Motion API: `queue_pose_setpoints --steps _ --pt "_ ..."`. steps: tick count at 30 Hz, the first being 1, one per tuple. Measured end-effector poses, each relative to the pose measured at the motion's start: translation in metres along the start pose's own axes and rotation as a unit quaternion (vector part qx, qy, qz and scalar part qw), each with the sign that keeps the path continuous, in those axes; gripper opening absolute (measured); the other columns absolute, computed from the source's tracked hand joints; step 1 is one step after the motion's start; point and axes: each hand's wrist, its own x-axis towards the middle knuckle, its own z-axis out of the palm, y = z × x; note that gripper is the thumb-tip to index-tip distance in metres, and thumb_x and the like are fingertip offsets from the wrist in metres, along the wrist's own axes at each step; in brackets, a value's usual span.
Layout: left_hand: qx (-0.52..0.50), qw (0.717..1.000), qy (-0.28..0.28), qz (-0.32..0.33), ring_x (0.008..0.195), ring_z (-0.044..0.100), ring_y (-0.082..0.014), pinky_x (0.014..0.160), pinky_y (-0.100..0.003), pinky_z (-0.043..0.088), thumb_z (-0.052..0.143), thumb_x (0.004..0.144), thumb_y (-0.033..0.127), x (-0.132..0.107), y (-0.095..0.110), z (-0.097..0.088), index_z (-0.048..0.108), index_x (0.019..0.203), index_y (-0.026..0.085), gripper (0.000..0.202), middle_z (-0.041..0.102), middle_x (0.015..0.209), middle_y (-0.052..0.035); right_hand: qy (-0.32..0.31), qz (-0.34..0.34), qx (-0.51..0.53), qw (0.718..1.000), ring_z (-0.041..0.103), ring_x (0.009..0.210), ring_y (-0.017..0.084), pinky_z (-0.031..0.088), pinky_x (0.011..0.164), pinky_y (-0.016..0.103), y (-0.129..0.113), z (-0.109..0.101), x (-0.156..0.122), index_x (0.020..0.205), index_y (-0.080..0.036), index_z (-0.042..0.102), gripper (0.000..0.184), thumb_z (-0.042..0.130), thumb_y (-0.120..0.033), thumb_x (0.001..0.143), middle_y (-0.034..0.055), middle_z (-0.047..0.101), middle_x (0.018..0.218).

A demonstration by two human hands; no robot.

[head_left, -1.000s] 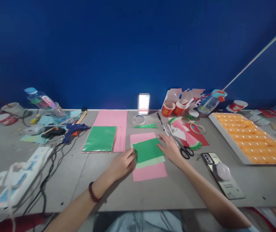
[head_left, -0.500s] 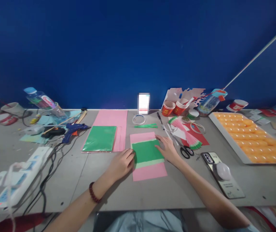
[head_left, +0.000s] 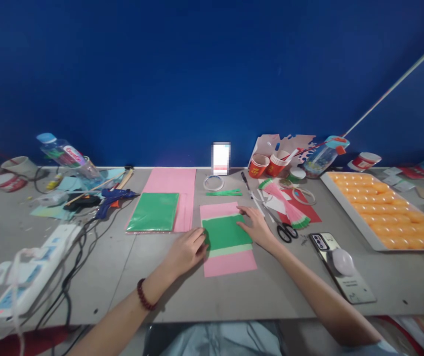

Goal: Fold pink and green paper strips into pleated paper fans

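A sheet of green paper (head_left: pixel 227 232) lies over a light green strip (head_left: pixel 229 250) and a pink sheet (head_left: pixel 230 264) on the table in front of me. My left hand (head_left: pixel 190 249) is closed at the left edge of the green paper, its fingers curled together and the fingertips partly hidden. On the opposite side my right hand (head_left: pixel 255 227) rests with thumb and fingers apart, touching the paper's upper right part. Just beyond the sheets lie thin green strips (head_left: pixel 224 193) and a roll of clear tubing or tape (head_left: pixel 213 183).
Left are a green paper pack (head_left: pixel 156 212) on pink paper (head_left: pixel 171 179), a blue glue gun (head_left: pixel 113 198) and a power strip (head_left: pixel 34 272). Right are scissors (head_left: pixel 284 232), a fringed pink-green strip (head_left: pixel 286 203), paper cups (head_left: pixel 259 165), a phone (head_left: pixel 356 287) and a tray of orange balls (head_left: pixel 378 247).
Almost nothing differs. My right thumb has slid slightly left on the green paper; both hands otherwise stay in place.
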Motion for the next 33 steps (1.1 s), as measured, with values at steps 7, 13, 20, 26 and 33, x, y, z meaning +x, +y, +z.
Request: queue_pose_setpoints --steps 7,13,20,26,33 --pt "-0.033 0.999 0.008 -0.012 0.101 0.059 -0.0236 0.085 -0.038 0.052 0.048 0.087 0.022 0.002 -0.001 0.002 0.06 0.096 0.018 0.016 0.062 0.109 -0.0109 -0.007 0.077 0.152 0.985 0.056 0.076 0.016 0.047 0.065 0.029 -0.006 0.003 -0.002 0.112 -0.022 0.056 0.037 0.055 -0.026 0.075 0.0061 0.059 0.096" --pt "-0.098 0.991 0.035 -0.078 0.113 0.054 -0.0231 0.096 -0.04 0.046 0.049 0.089 0.031 0.004 -0.002 -0.003 0.05 0.121 0.021 0.034 0.057 0.121 -0.0105 -0.012 0.153 0.307 0.939 0.058 0.085 0.017 0.048 0.079 0.033 -0.007 -0.001 -0.003 0.103 -0.021 0.059 0.036 0.065 -0.034 0.071 0.0045 0.061 0.089" --pt "-0.224 0.962 0.048 -0.146 0.131 0.036 -0.0262 0.106 -0.045 0.034 0.055 0.086 0.038 0.011 -0.003 -0.008 0.025 0.142 0.025 0.064 0.038 0.143 -0.0126 -0.018 0.198 0.403 0.893 0.057 0.088 0.016 0.048 0.079 0.029 -0.021 -0.009 -0.009 0.105 -0.022 0.06 0.042 0.072 -0.037 0.067 0.0043 0.06 0.092" --pt "-0.34 0.918 0.019 -0.205 0.097 0.062 -0.0191 0.09 -0.035 0.048 0.059 0.083 0.035 0.013 -0.004 -0.006 0.052 0.126 0.022 0.046 0.065 0.108 -0.0064 -0.017 0.214 0.446 0.869 0.055 0.081 0.013 0.047 0.072 0.025 -0.028 -0.01 -0.01 0.103 -0.024 0.06 0.042 0.074 -0.034 0.064 0.0012 0.057 0.087" --pt "-0.442 0.864 0.043 -0.238 0.089 0.066 -0.0207 0.078 -0.033 0.055 0.061 0.08 0.036 0.011 -0.006 0.005 0.069 0.099 0.017 0.028 0.07 0.101 -0.0085 -0.01 0.225 0.441 0.869 0.055 0.077 0.013 0.047 0.069 0.025 -0.032 -0.01 -0.01 0.103 -0.023 0.06 0.045 0.075 -0.035 0.063 0.0009 0.056 0.085"
